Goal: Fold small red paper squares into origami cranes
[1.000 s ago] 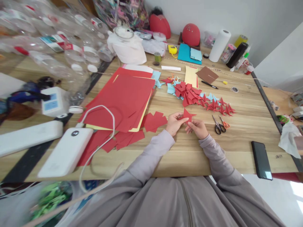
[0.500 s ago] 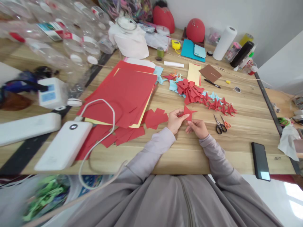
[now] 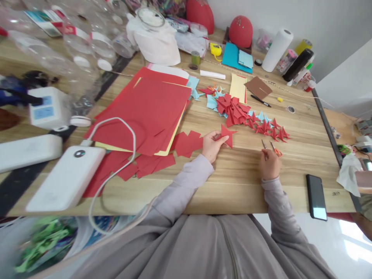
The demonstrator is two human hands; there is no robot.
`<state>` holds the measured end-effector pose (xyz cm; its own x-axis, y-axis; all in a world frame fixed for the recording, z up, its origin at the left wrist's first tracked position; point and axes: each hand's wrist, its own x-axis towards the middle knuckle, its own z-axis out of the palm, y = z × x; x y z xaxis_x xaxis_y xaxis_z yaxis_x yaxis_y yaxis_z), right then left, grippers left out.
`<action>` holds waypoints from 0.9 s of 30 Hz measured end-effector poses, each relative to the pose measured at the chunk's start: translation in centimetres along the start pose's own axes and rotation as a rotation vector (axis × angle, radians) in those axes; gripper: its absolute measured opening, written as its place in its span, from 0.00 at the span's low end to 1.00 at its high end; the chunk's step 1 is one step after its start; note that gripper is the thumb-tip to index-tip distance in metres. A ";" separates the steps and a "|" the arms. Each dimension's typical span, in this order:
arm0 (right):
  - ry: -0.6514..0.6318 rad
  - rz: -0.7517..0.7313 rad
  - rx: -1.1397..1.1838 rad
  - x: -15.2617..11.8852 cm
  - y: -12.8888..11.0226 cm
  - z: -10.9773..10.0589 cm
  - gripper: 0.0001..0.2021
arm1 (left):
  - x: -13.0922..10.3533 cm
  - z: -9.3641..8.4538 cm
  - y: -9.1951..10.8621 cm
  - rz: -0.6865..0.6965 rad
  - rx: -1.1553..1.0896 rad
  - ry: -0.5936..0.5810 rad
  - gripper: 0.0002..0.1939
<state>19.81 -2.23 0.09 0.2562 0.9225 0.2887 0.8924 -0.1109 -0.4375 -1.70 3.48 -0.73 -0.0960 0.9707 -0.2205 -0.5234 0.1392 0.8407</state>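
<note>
My left hand (image 3: 211, 146) pinches a folded red paper piece (image 3: 228, 136) with several points, held just above the table between thumb and fingers. Over to the right, my right hand (image 3: 270, 164) has its fingers closed on a pair of black-handled scissors (image 3: 263, 144). Only the blades show; the handles are covered by the hand. Right beside it lie small orange-handled scissors (image 3: 278, 153), their blades pointing away from me. Beyond both hands is a heap of folded red paper pieces (image 3: 232, 110), with red and light blue pointed paper shapes (image 3: 266, 127) to its right.
Large red paper sheets (image 3: 145, 110) and cut red pieces (image 3: 187, 144) lie left. A white power bank (image 3: 66, 178) with a looping cable (image 3: 134, 143) sits near the front edge. At the right is a phone (image 3: 316, 197). Plastic bottles (image 3: 75, 38) crowd the far left.
My right hand has left the folded red paper and moved right onto the black-handled scissors. My left hand keeps the paper. The view has shifted slightly.
</note>
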 end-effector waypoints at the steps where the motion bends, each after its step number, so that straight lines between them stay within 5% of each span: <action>1: 0.022 0.010 -0.108 0.1 1.0 -0.4 0.12 | 0.0 0.0 0.0 0.003 -0.004 0.004 0.16; 6: -0.080 0.022 -0.388 0.0 3.3 -1.5 0.12 | 0.2 -0.1 -0.1 -0.016 -0.054 0.013 0.16; 13: -0.188 0.077 -0.308 -0.1 1.3 -2.1 0.12 | 0.0 -0.1 0.1 -0.035 -0.030 -0.039 0.18; 16: -0.192 0.128 -0.010 -0.7 0.1 -2.0 0.11 | -0.1 -0.1 0.1 -0.053 0.005 -0.056 0.20; 21: -0.532 0.391 0.954 -2.4 -2.4 -1.8 0.25 | -0.3 0.0 0.2 -0.055 0.029 -0.081 0.18; 23: -0.681 0.471 1.133 -3.2 -3.4 -1.8 0.27 | -0.4 0.0 0.2 -0.046 0.035 -0.083 0.17; 27: -0.723 0.520 1.269 -4.4 -4.8 -1.7 0.22 | -0.6 0.1 0.4 -0.025 0.051 -0.074 0.17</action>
<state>15.02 -6.37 2.41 -0.1337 0.9005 -0.4137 -0.2201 -0.4341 -0.8736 -1.73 2.96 -0.23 -0.0197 0.9784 -0.2057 -0.4811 0.1711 0.8598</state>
